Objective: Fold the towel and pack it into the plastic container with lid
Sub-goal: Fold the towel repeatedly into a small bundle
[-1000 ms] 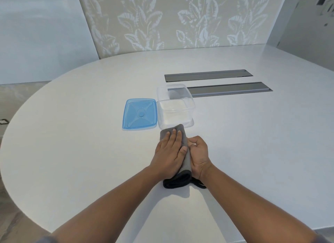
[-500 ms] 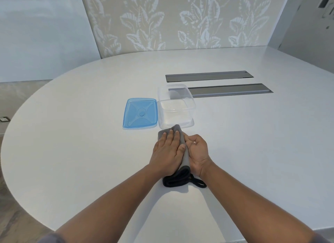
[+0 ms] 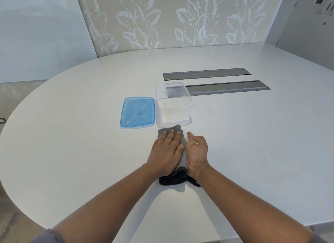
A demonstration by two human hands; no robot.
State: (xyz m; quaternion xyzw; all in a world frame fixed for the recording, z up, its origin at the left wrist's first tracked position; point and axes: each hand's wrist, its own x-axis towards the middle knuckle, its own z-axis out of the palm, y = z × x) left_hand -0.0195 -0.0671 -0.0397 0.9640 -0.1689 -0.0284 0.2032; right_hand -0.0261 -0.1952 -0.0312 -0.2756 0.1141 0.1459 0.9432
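Note:
A grey towel (image 3: 172,177) with a dark edge lies folded into a narrow strip on the white table (image 3: 72,143). Its far end touches the clear plastic container (image 3: 173,105). My left hand (image 3: 167,152) lies flat on top of the towel, fingers spread. My right hand (image 3: 197,152) rests against the towel's right edge, fingers loosely curled and apart. The container stands open with nothing inside. Its blue lid (image 3: 138,114) lies flat on the table just left of it.
Two long grey cable slots (image 3: 206,73) (image 3: 227,87) are set into the table behind the container. A leaf-patterned wall panel (image 3: 180,18) stands behind the table. The table's curved edge runs along the left and near sides.
My left hand has slid forward along the towel toward the container. My right hand has loosened from a closed grip on the towel's edge to open fingers beside it.

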